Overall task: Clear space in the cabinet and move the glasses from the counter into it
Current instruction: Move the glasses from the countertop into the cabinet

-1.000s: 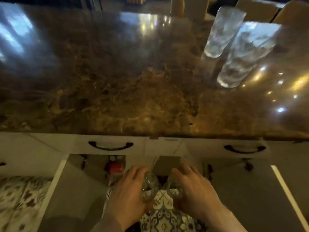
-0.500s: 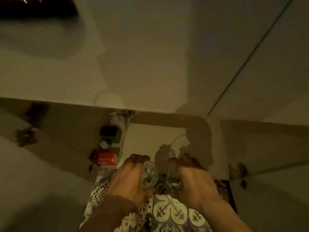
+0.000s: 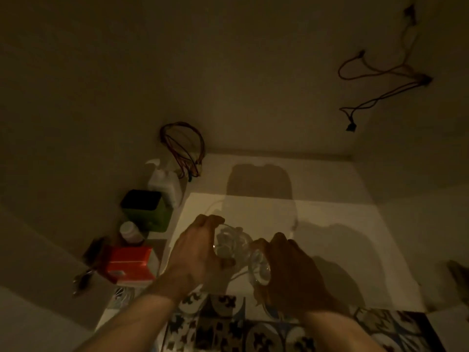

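Observation:
I look into a dim low cabinet with a pale floor (image 3: 330,237). My left hand (image 3: 195,255) grips a clear textured glass (image 3: 228,241), held over the front of the cabinet floor. My right hand (image 3: 291,273) grips a second clear glass (image 3: 260,270) right beside the first one. The two glasses are close together, nearly touching. I cannot tell whether either one rests on the cabinet floor. The counter and its other glasses are out of view.
Along the cabinet's left side stand a red box (image 3: 129,262), a small white bottle (image 3: 130,232), a green container (image 3: 147,209) and a white jug (image 3: 165,186) with looped wires (image 3: 182,146). A cable (image 3: 380,80) hangs at the upper right. Patterned floor tiles (image 3: 228,329) lie below.
My view dropped from the marble counter with two glasses down into the open cabinet. Both hands moved forward over the cabinet floor, each still holding its glass.

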`<state>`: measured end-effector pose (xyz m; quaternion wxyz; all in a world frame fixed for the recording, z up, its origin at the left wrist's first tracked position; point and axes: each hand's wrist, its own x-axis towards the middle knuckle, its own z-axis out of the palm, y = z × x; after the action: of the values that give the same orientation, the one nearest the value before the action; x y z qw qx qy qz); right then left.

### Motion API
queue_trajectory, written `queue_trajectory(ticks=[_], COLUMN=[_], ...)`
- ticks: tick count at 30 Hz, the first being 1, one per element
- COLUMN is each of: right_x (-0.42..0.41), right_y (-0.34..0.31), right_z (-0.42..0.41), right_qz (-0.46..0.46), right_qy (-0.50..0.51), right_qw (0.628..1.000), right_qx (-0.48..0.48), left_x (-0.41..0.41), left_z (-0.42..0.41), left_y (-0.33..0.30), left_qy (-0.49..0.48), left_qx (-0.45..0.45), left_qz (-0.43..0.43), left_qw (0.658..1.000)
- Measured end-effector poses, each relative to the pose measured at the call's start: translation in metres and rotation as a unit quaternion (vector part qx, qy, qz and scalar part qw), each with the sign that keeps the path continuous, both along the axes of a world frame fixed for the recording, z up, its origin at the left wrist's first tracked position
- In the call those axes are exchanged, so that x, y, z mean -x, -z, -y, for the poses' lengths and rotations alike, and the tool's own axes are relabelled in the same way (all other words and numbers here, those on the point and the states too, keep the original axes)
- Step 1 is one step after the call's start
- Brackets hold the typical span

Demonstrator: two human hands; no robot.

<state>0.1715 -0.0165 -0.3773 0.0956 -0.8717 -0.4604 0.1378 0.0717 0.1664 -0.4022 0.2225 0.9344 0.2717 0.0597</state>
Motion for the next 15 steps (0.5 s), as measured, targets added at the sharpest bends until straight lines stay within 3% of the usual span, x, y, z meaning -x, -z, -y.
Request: queue_trajectory(ticks=[7,15], right_x=[-0.007,-0.017], right_y=[0.055,0.071], right_z=[-0.029,-0.049], right_qz=[-0.003,-0.03], right_qy=[0.002,0.02], right_qw=[1.0,0.999], right_qx=[-0.017,-0.01], left_x=[-0.058,-0.113], left_z=[-0.056,-0.077], left_y=[0.052,0.081], left_qy=[-0.025,-0.005], left_qx=[-0.001,0.021], left_qz=[0.013,0.026], left_qw=[1.0,0.999])
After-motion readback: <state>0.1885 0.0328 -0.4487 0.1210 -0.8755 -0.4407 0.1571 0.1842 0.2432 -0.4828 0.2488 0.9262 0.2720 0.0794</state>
